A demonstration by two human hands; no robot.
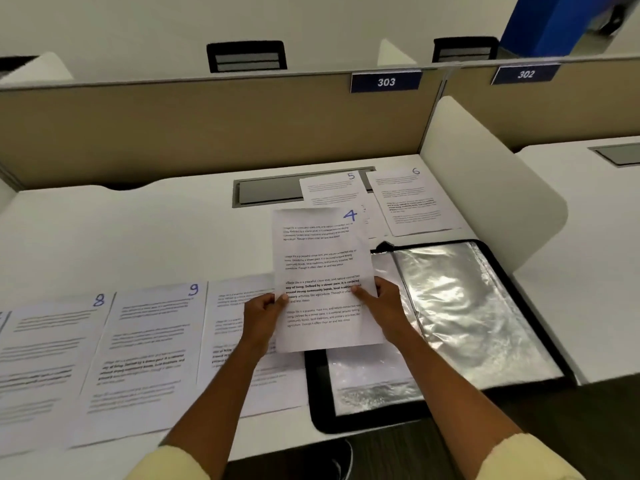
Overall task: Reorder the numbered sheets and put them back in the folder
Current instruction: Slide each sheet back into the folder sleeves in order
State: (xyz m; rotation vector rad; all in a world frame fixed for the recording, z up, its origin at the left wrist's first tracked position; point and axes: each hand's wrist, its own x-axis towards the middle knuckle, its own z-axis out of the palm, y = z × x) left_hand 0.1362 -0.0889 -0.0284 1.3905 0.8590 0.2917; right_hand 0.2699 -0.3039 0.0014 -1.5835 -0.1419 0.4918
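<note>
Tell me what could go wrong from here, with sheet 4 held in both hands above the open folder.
1. The folder overhangs the desk's front edge, so pressing sheet 4 into a sleeve could tip or slide it off.
2. The left hand and right hand pinch only the lower half, so the top may flop and catch at the sleeve opening.
3. Sheet 5 and sheet 6 lie loose behind, easily swept aside by a reach.

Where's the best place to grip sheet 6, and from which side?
Probably its near edge. Sheet 6 lies flat on the desk, so nothing stands up to pinch; slide it or lift an edge first. The white divider is close on its right, sheet 5 on its left. The near edge, facing the folder, looks free. Both hands hold sheet 4.
</note>
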